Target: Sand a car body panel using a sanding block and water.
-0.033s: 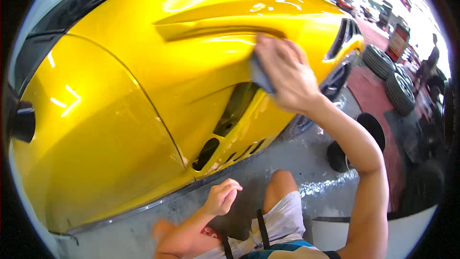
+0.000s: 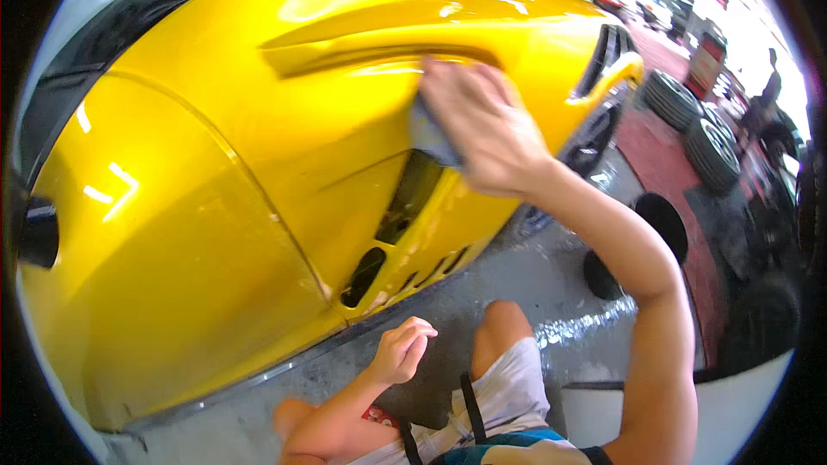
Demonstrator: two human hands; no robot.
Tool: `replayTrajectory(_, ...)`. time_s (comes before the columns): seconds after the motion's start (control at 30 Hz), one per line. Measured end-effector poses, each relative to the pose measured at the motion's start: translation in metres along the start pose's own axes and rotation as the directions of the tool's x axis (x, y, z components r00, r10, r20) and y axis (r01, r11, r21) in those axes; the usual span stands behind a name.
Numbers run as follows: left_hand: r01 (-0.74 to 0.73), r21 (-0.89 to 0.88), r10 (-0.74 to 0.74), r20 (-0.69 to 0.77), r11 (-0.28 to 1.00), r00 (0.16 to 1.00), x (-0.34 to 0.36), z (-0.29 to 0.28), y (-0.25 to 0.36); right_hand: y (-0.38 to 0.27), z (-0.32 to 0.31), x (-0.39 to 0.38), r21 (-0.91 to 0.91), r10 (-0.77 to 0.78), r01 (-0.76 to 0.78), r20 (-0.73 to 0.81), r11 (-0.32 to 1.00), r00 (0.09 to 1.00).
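Note:
My right hand (image 2: 487,125) presses a flat grey-blue pad (image 2: 433,133) against the side panel of a yellow car (image 2: 215,232). Its fingers lie over the pad, blurred by motion, and whether the pad is folded cloth or sponge cannot be told. Just below the pad is a dark vent opening (image 2: 405,202) in the panel, and above it runs a long sculpted crease (image 2: 362,56). Over my lap, my left hand (image 2: 402,351) hangs in the air with fingers curled in, apart from the car; nothing shows in it.
A dark round bucket-like container (image 2: 603,275) stands on the wet grey floor beside my right forearm. Several tyres (image 2: 713,155) lie farther right, past a red floor strip (image 2: 659,155). A white curved surface (image 2: 594,413) is close at my lower right. The car's mirror (image 2: 39,231) juts out at far left.
My right hand has slid leftward across the yellow panel with the grey-blue pad. The view has shifted slightly. My left hand keeps its curled pose over my lap.

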State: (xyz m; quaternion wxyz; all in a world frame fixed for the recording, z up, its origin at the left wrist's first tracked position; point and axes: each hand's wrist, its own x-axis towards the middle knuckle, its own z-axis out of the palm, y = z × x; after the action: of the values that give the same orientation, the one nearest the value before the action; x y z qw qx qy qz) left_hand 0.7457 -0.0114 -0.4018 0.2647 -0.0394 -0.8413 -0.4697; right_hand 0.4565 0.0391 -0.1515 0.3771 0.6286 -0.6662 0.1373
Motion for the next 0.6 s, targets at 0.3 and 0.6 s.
replayTrajectory(0.3,0.085,-0.021,-0.082,0.096,0.996,0.992,-0.003,0.009,-0.035,-0.026,0.012,-0.005,-0.033,0.184,-0.189,-0.106,0.982,0.977)
replayTrajectory(0.6,0.043,0.016,-0.046,0.259,0.999,0.965,-0.003,0.004,-0.039,-0.049,0.008,-0.022,-0.013,0.341,-0.343,-0.08,0.939,0.937)
